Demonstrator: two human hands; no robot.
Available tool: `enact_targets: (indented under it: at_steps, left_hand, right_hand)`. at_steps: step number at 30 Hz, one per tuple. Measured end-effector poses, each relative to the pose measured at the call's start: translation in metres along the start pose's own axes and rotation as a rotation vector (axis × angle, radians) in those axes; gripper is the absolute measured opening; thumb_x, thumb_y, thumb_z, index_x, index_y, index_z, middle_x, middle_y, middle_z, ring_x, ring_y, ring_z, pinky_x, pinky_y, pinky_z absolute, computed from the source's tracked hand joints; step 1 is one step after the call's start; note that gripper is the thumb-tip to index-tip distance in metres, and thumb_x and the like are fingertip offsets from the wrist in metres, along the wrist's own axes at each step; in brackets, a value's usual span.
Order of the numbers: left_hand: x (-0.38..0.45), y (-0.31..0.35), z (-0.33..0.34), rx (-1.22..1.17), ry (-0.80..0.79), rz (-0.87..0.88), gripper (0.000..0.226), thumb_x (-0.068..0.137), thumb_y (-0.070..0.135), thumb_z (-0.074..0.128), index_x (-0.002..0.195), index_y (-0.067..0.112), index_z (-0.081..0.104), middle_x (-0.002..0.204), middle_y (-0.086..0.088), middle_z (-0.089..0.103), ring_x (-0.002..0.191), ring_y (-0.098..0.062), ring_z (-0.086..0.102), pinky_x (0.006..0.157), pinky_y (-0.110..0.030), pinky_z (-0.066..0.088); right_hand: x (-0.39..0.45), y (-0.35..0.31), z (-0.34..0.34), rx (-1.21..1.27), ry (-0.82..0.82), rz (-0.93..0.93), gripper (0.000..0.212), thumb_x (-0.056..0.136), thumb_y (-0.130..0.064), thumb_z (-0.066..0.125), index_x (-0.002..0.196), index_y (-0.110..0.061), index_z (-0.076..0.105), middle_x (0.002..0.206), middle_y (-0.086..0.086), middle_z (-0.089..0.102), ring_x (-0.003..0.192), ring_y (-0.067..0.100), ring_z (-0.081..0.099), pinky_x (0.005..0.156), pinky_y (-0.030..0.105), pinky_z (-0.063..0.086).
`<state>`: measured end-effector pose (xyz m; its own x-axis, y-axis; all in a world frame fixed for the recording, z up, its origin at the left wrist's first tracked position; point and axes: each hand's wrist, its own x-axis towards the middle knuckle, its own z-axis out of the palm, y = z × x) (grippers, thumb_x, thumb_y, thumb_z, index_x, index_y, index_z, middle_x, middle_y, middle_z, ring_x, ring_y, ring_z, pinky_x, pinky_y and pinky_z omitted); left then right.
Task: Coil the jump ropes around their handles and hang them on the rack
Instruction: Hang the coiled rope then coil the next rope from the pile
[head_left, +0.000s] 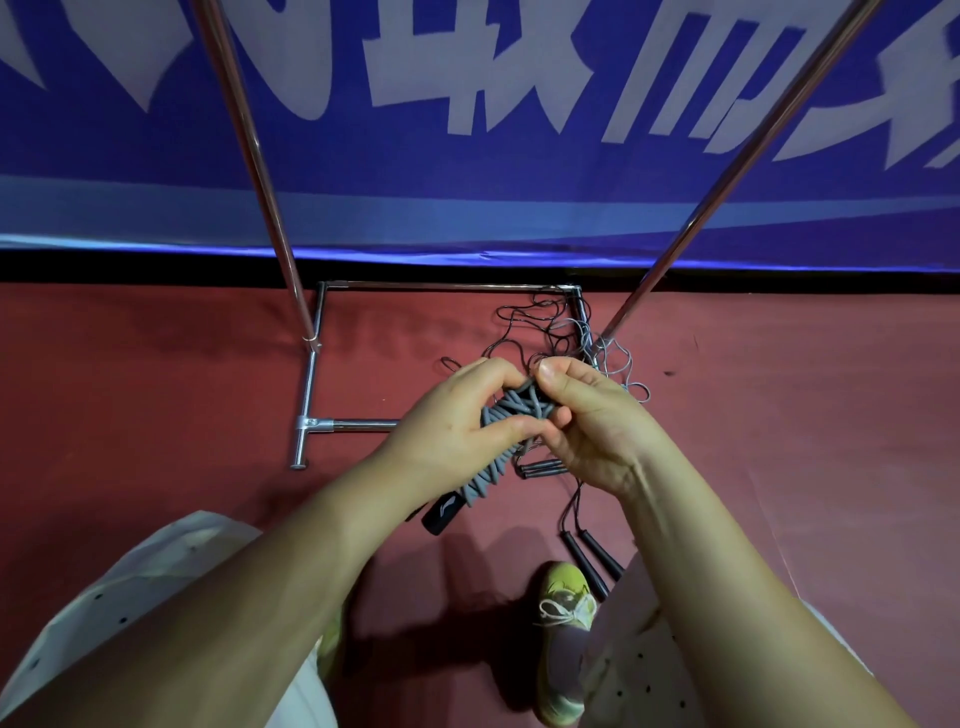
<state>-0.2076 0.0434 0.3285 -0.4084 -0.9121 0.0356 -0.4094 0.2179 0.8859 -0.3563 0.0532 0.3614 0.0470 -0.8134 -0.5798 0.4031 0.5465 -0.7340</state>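
Both hands, left hand (457, 410) and right hand (587, 415), grasp grey coiled rope (511, 410).

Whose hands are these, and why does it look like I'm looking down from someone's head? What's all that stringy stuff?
The camera sits on a person's head and looks down, so you see their own arms. The left hand and the right hand both hold a grey jump rope wound around its black handle. The right hand's fingers pinch the rope near the top. On the red floor lie more loose ropes and thin black handles. The shiny metal poles are the rack for hanging ropes. Behind it hangs a blue banner. A yellowish shoe shows below.
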Motion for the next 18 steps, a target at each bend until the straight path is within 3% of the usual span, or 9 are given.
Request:
enact_targets:
  at_steps: [2,5,9,11,15,18]
  left_hand:
    - [0.000,-0.001,0.001,-0.068,-0.020,-0.018,0.021,0.080,0.031,0.071,0.089,0.034,0.052,0.086,0.013,0.054,0.076,0.000,0.054,0.072,-0.028,0.045]
    - [-0.001,-0.002,0.002,-0.116,-0.032,-0.054,0.016,0.073,0.046,0.061,0.084,0.039,0.051,0.084,0.011,0.058,0.073,-0.005,0.057,0.071,-0.033,0.047]
    - [-0.005,0.001,0.003,-0.083,-0.021,-0.081,0.041,0.063,0.058,0.060,0.090,0.028,0.053,0.091,0.000,0.066,0.086,-0.020,0.063,0.080,-0.046,0.050]
    - [-0.006,0.002,0.005,-0.074,-0.009,-0.085,0.046,0.064,0.056,0.060,0.091,0.020,0.055,0.090,-0.004,0.067,0.087,-0.022,0.063,0.079,-0.045,0.050]
    - [-0.002,0.002,0.003,-0.125,-0.003,-0.131,0.026,0.078,0.033,0.072,0.085,0.020,0.051,0.084,-0.002,0.065,0.078,-0.022,0.058,0.077,-0.039,0.047]
    - [0.001,0.001,-0.003,-0.177,-0.065,-0.133,0.027,0.066,0.051,0.065,0.084,0.034,0.053,0.079,0.012,0.060,0.067,-0.013,0.053,0.072,-0.040,0.047]
  right_hand:
    - [0.000,0.000,-0.001,-0.024,-0.002,-0.001,0.013,0.091,-0.017,0.056,0.078,-0.016,0.054,0.046,-0.009,0.047,0.033,0.000,0.038,0.038,0.011,0.043]
    - [0.000,0.002,0.000,-0.082,-0.021,-0.053,0.016,0.089,-0.016,0.058,0.074,-0.015,0.051,0.047,-0.006,0.045,0.033,0.000,0.034,0.036,0.013,0.035]
    - [0.000,0.005,-0.001,-0.235,-0.010,-0.116,0.026,0.090,-0.012,0.062,0.067,-0.014,0.048,0.049,0.000,0.044,0.032,0.004,0.033,0.036,0.016,0.032]
    - [-0.001,0.008,0.000,-0.293,0.010,-0.127,0.027,0.089,-0.012,0.063,0.067,-0.014,0.048,0.051,0.002,0.043,0.033,0.005,0.034,0.036,0.017,0.033]
    - [-0.002,0.002,-0.006,-0.187,-0.048,-0.083,0.028,0.093,-0.019,0.056,0.068,-0.014,0.047,0.047,-0.004,0.042,0.037,0.005,0.036,0.038,0.017,0.037]
    - [-0.005,-0.008,-0.016,-0.262,-0.185,-0.087,0.009,0.084,-0.017,0.058,0.078,-0.012,0.054,0.051,-0.004,0.045,0.039,0.005,0.040,0.038,0.016,0.036]
